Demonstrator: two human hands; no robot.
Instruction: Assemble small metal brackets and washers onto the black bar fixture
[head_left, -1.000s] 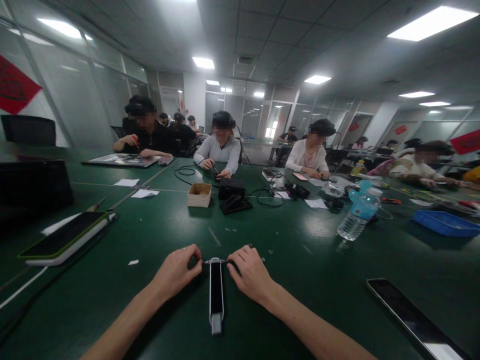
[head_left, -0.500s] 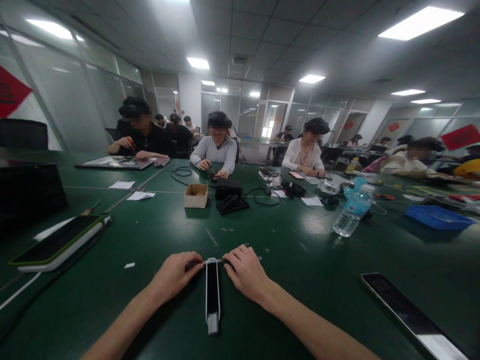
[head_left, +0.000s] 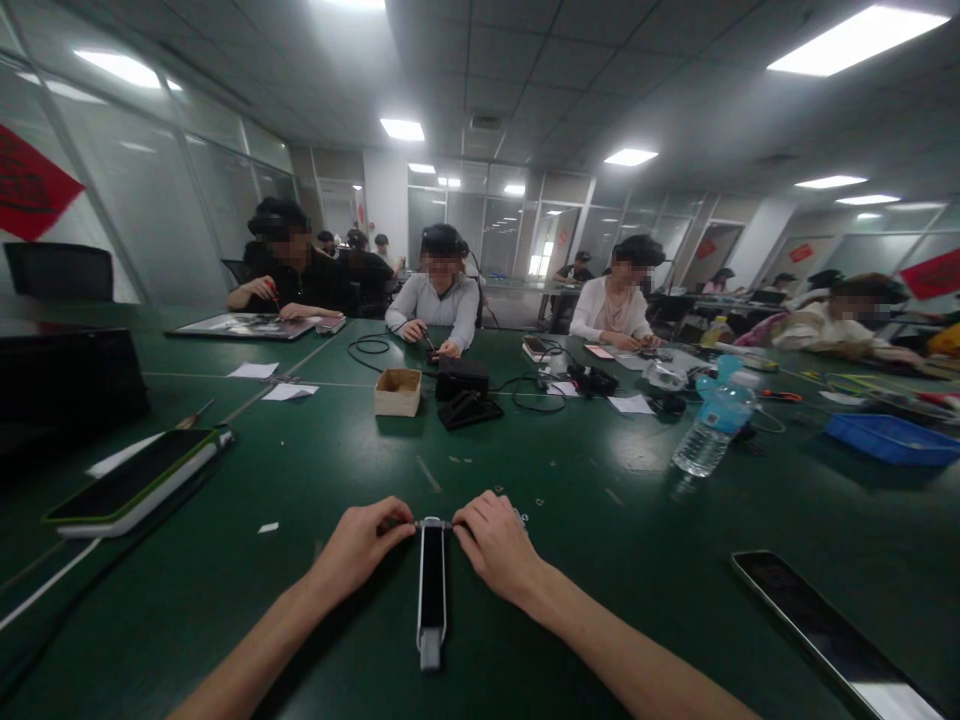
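Apparently unfinished: left hand [head_left: 361, 540] and right hand [head_left: 499, 542] pinch a thin grey crosspiece [head_left: 448, 524], already across the slim white-framed black bar [head_left: 432, 580].

The long, narrow black-and-white device [head_left: 433, 590] has a smooth, plastic-looking white rim round a dark face. Beneath it the dark green, flat tabletop [head_left: 337, 450] is smooth — glossy where light catches it. Right of the device, a black rectangular phone [head_left: 810, 615] is glassy and reflective. Beyond the device: a matt, tan open-topped box [head_left: 397, 402] — card or wood, unclear — and, far right, a blue, shallow plastic tray [head_left: 889, 455].
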